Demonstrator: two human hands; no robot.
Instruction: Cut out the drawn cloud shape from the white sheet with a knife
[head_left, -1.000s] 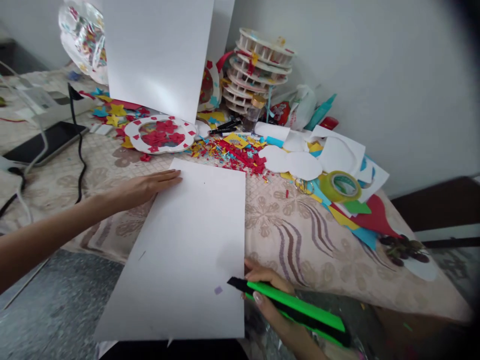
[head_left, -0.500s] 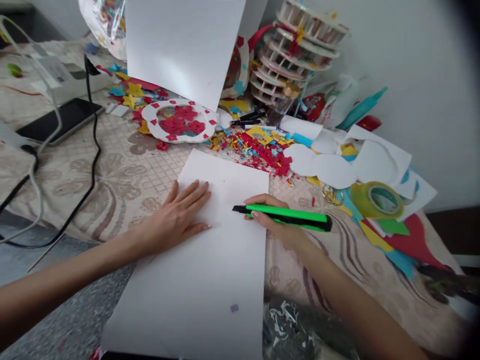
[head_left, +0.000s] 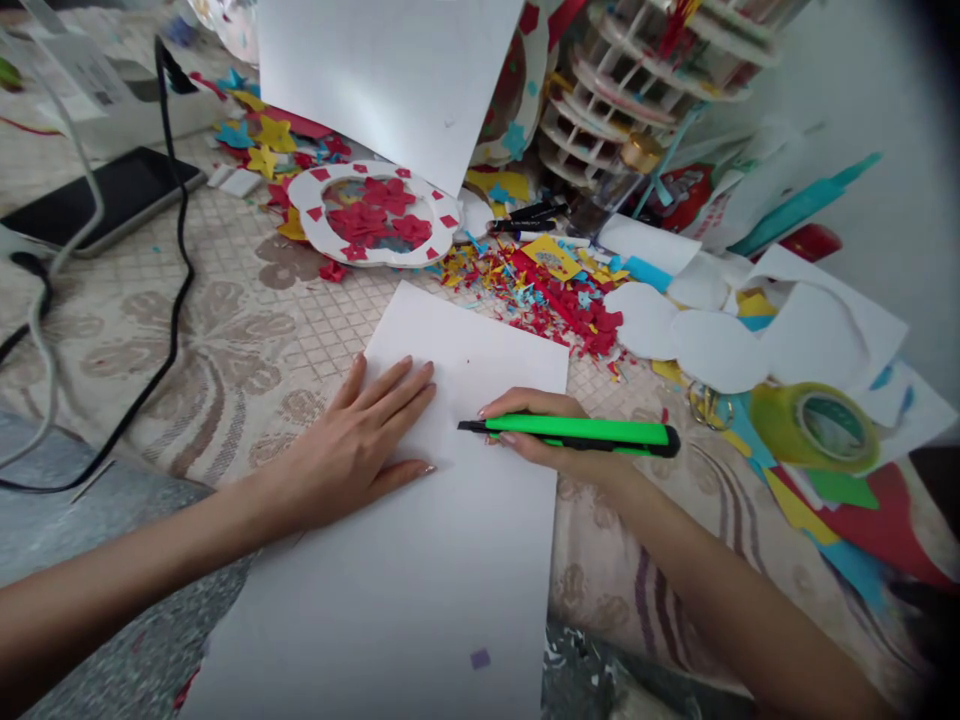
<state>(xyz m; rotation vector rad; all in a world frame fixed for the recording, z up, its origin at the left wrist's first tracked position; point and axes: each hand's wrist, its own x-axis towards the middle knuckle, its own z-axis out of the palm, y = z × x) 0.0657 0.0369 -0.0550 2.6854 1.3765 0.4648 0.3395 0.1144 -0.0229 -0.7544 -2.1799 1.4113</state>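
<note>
Two hands over one white sheet on the counter. The left hand, one of the pair, lies palm down on the sheet's left side, fingers spread, its grip released; the right hand has its grip closed around one green-and-black cutter. The blade points toward the left hand; whether its tip touches the sheet cannot be told. One lilac square lies lower on the sheet. Beyond it: one oval frame bearing red cut-outs, and one upright board. At right: one tape roll and, near it, two white ovals, slightly overlapping; at left, one phone, crossed by a cable. The paper scraps are too many and too small to count. The board and the tiered rack are cut off above, so the full number of tiers is hidden; the sheet's near end is cropped below. The palm side of the left hand is concealed.
</note>
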